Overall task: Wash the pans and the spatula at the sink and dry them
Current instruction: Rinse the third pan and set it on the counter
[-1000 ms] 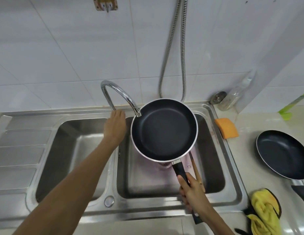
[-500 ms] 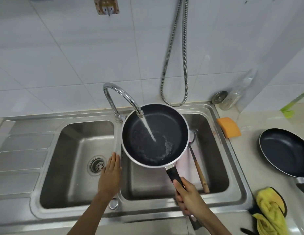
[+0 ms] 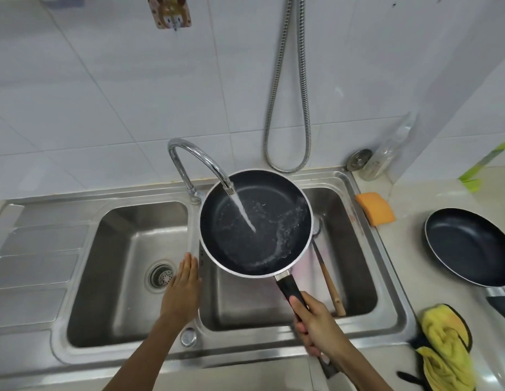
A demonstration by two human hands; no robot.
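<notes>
- Pan (image 3: 273,210) held level over the right basin (image 3: 355,249) of the sink, under the faucet (image 3: 200,162) spout.
- Water stream (image 3: 244,214) runs from the spout into the pan, hitting near its middle; a splash ring spreads across the dark inside.
- Right hand (image 3: 316,328) clamped on the pan's black handle (image 3: 288,289), thumb along the top, fingers wrapped under.
- Left hand (image 3: 182,292) flat and open, fingers together, holding nothing, over the divider between the two basins, just left of the pan rim.
- Spatula (image 3: 328,280) lies in the right basin with its wooden handle pointing toward the person; its head end is partly hidden behind the pan.
- Left basin (image 3: 118,249) shows a round drain (image 3: 160,275) next to the left hand.
- Second pan (image 3: 468,246) sits on the desk (image 3: 409,249) right of the sink, well apart from the held one, handle toward the lower right and cut off by the frame edge.
- Orange sponge (image 3: 375,208) lies on the desk at the sink's right rim.
- Yellow cloth (image 3: 445,351) crumpled on the desk at the lower right, near the second pan's handle.
- Clear bottle (image 3: 386,153) stands at the wall corner behind the sponge, a small metal lid-like disc beside it.
- Metal hose (image 3: 288,108) hangs in a loop on the tiled wall above the sink.
</notes>
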